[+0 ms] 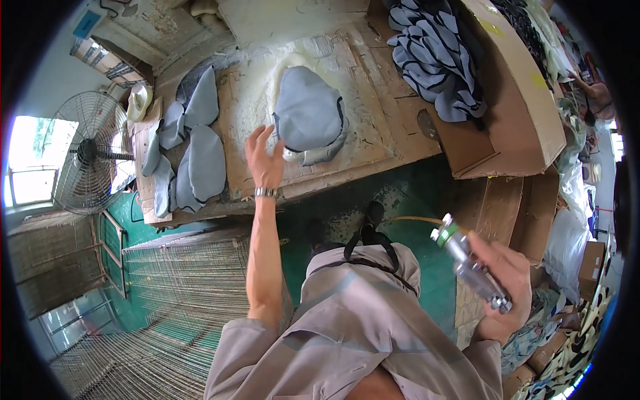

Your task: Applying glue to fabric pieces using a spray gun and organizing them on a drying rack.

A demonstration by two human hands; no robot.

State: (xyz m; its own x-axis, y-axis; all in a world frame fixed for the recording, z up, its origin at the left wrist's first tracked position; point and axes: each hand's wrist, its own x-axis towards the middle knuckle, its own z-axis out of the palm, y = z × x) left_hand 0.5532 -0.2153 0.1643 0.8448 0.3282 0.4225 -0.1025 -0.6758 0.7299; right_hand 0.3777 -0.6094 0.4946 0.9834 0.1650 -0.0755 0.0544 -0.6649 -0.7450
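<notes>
My left hand point(265, 157), with a metal watch on its wrist, reaches over the table edge with fingers apart. Its fingertips are by the lower left side of a stack of rounded grey fabric pieces point(308, 110) with dark edges; whether they touch it I cannot tell. Off to the right, away from the table, my right hand point(505, 273) is wrapped round a metal spray gun point(469, 261) with a green ring. A thin tan hose point(413, 219) runs up to it from the left.
More grey pieces point(205, 163) lie at the table's left. A cardboard box point(513, 127) on the right holds a heap of grey, dark-edged pieces point(437, 63). The worktable point(373, 143) is crusted with pale residue. A large fan point(90, 152) and wire racks point(187, 280) stand left.
</notes>
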